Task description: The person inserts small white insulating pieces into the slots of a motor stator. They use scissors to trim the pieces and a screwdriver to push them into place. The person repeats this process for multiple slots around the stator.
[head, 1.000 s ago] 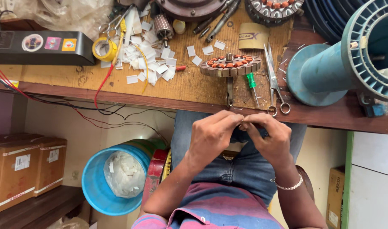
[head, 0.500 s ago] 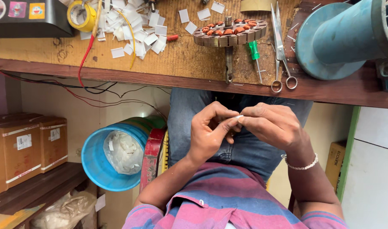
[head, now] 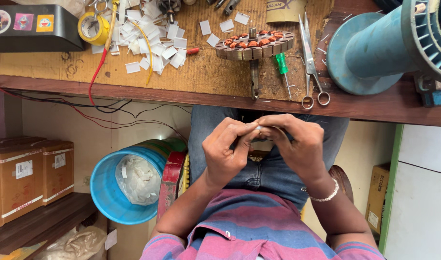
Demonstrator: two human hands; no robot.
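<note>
Seen from above, two hands meet over a lap in blue jeans, just below the edge of a wooden surface (head: 201, 72). The left hand (head: 225, 151) and right hand (head: 297, 144) pinch a tiny pale scrap (head: 259, 128) between their fingertips (too small to identify). On the surface above lie a round wound coil disc (head: 254, 44), a green screwdriver (head: 283, 67), scissors (head: 311, 62), scattered white paper slips (head: 153, 45) and yellow tape (head: 93, 28). A blue bucket (head: 107, 192) stands on the floor.
</note>
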